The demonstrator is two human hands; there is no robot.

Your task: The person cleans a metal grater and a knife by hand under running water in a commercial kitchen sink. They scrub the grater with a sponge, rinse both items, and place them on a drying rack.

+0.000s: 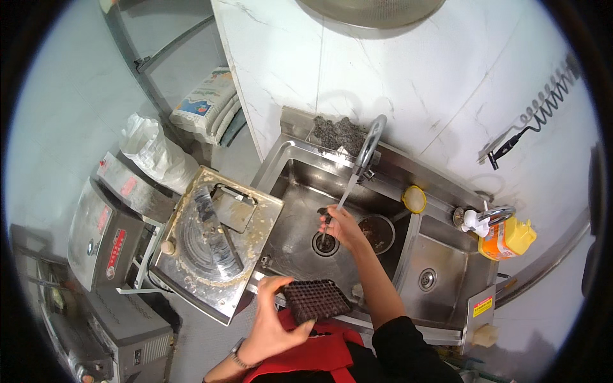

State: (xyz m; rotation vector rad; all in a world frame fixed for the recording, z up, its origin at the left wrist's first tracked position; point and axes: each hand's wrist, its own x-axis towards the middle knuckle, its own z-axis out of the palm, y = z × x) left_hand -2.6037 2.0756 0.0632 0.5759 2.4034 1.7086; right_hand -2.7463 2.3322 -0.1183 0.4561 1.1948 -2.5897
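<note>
My left hand point(274, 318) grips a dark brown, grid-patterned rectangular piece point(317, 299) by its side, thumb below and fingers above. It is held at the front edge of the sink point(299, 215), and its exact kind is unclear. Over the large basin, my right hand point(342, 227) holds a small dark object point(327, 215), too small to name. Water from the curved metal faucet point(371, 143) runs down onto this hand. Below it lies the drain point(325, 243). Right of the hand, a round metal pan or strainer point(377, 233) sits in the basin, partly hidden by my forearm.
A soiled metal machine top point(206, 239) with a blade-like bar stands left of the sink. Dark scouring pads point(337, 134) rest behind the basin. On the right are a yellow-rimmed strainer point(414, 199), a smaller basin point(433, 258) and a yellow jug point(507, 238).
</note>
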